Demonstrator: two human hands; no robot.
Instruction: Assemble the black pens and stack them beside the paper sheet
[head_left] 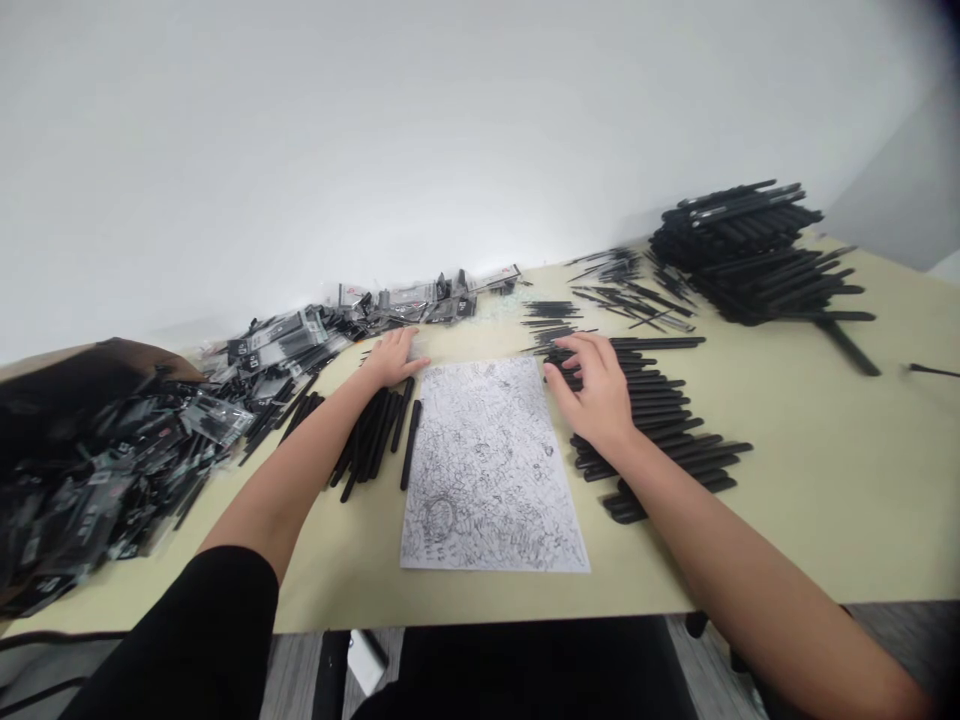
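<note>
A sheet of white paper (491, 470) densely covered in black scribbles lies flat on the table. My left hand (394, 357) rests past its far left corner, fingers spread and nothing seen in them. Below that wrist is a bunch of black pen-like sticks (371, 450); one single black stick (411, 445) lies along the paper's left edge. My right hand (596, 390) hovers or rests, I cannot tell which, over the near end of a row of black pen-like sticks (667, 415). Its thumb stands apart from the bent fingers, and no object shows between them.
Thin black rods (551, 320) and more slim pieces (630, 300) lie behind. A tall heap of black sticks (742, 250) occupies the far right. Clear packets with black parts (285, 340) run along the wall to a brown bag (142, 355) at left. The table (825, 500) is pale yellow.
</note>
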